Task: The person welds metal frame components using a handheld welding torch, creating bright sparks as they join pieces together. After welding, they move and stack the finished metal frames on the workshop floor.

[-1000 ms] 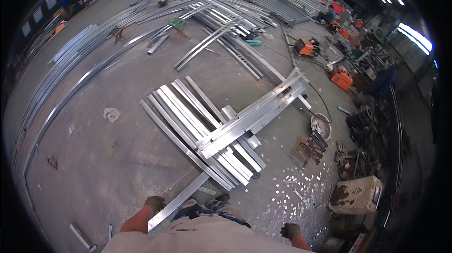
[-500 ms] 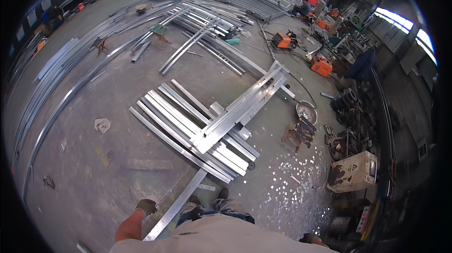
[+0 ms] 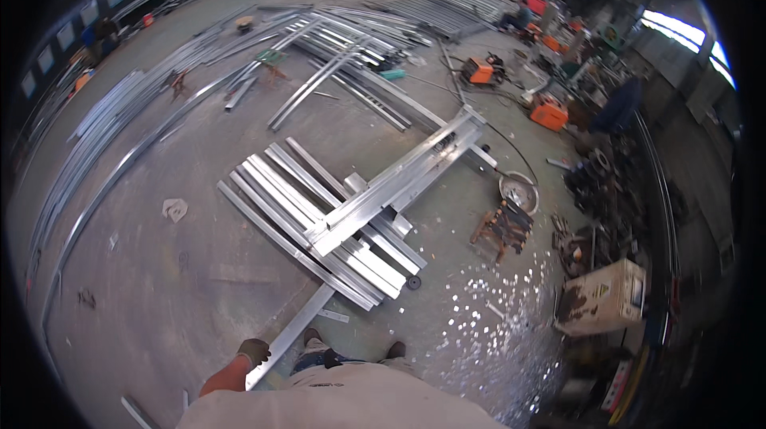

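My left hand (image 3: 254, 351), in a dull-coloured work glove, is low in the view with its fingers curled in. It appears to hold nothing. Right beside it, a flat silver metal bar (image 3: 291, 333) slants from under a stack of profiles toward my body; I cannot tell whether the hand touches it. The stacked long metal profiles (image 3: 275, 189) lie ahead of my feet. Across them rests a wide channel-shaped bundle of metal (image 3: 395, 189). My right hand is out of view.
To the right are a small stool with dark strips (image 3: 503, 229), a round tub (image 3: 505, 197), a stained cream box (image 3: 602, 297) and scattered shiny scraps (image 3: 479, 309). Orange machines (image 3: 479, 71) with cables stand farther off. Long metal lengths (image 3: 104, 134) line the left; a person (image 3: 519, 14) is far back.
My left hand has shifted slightly right, closer to the flat bar. My right hand has gone out of view. My feet have moved apart, and the view has shifted a little.
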{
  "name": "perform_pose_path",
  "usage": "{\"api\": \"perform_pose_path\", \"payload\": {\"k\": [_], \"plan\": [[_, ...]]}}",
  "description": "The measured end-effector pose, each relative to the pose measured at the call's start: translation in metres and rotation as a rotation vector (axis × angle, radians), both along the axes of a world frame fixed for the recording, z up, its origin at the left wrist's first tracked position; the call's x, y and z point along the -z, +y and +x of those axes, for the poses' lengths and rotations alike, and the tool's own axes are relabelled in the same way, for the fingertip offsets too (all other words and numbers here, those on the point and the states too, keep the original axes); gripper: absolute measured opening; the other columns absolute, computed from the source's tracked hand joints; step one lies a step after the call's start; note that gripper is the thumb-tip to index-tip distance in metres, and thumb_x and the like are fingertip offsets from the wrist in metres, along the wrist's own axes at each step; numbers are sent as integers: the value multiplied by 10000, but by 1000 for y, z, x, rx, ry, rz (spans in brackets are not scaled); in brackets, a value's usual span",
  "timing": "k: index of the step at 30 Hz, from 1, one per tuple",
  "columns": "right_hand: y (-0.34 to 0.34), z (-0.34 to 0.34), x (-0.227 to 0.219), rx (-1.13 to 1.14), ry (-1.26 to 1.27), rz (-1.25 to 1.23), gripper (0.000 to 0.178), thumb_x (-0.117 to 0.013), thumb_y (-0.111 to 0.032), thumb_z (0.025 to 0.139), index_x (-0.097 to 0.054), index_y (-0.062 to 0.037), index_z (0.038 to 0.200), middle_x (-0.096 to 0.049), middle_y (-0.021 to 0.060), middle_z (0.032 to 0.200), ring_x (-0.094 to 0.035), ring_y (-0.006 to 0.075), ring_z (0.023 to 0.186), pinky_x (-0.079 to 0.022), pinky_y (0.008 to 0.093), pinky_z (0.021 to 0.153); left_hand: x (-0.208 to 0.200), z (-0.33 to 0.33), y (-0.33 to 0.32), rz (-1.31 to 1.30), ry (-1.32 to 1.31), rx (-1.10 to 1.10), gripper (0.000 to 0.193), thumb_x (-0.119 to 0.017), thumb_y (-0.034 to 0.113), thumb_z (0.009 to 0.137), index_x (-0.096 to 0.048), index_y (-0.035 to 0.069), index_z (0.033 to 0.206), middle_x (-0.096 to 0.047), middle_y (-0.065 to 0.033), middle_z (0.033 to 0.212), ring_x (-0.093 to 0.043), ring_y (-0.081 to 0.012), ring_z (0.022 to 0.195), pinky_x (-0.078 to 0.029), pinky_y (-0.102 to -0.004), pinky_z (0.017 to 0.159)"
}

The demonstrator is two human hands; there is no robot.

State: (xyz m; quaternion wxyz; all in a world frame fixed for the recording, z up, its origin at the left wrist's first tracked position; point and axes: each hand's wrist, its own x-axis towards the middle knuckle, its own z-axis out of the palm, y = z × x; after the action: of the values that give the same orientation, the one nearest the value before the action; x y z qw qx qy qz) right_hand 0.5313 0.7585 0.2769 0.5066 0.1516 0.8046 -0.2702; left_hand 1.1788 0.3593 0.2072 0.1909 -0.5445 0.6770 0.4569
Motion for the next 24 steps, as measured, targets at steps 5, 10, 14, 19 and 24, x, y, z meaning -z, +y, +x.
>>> {"api": "perform_pose_path", "payload": {"k": [5, 10, 14, 19, 24], "plan": [[10, -16, 40, -213, -61, -44, 382, -560, -278, 1041, -638, -59, 1345, -723, 179, 1251, -709, 361, 1083, -576, 542, 878, -66, -105, 47, 95, 65, -549, 314, -649, 280, 963, -789, 23, 1074, -785, -93, 923, -752, -195, 779, -591, -374, 700], [29, -53, 53, -494, -16, -114, 376, -571, -271, 1033, -651, -54, 1330, -731, 174, 1234, -716, 342, 1063, -581, 525, 860, -124, -181, 75, -56, 245, -756, 384, -685, 296, 919, -760, -4, 1146, -772, -118, 945, -732, -200, 815, -571, -356, 699], [-45, -92, 20, -1064, 138, -151, 372, -579, -265, 1027, -661, -50, 1319, -738, 170, 1220, -722, 327, 1047, -584, 512, 845, -136, -185, 104, -32, 262, -761, 299, -710, 263, 910, -769, 19, 1074, -768, -97, 915, -721, -195, 779, -566, -334, 674], [-141, -141, -8, -68, 72, -424, 319, -613, -237, 1006, -626, -44, 1260, -768, 140, 1051, -756, 268, 803, -607, 400, 633, -89, -169, 133, 134, 227, -917, 282, -686, 262, 919, -752, 34, 1072, -777, -111, 977, -734, -208, 801, -557, -352, 645], [-142, -142, 39, -402, -89, -332, 253, -621, -210, 974, -684, -50, 1159, -752, 156, 910, -731, 289, 728, -570, 397, 592, -8, -114, 192, 230, 250, -981, 260, -602, 199, 1017, -771, 40, 1133, -790, -99, 980, -768, -209, 779, -586, -377, 597]]}}
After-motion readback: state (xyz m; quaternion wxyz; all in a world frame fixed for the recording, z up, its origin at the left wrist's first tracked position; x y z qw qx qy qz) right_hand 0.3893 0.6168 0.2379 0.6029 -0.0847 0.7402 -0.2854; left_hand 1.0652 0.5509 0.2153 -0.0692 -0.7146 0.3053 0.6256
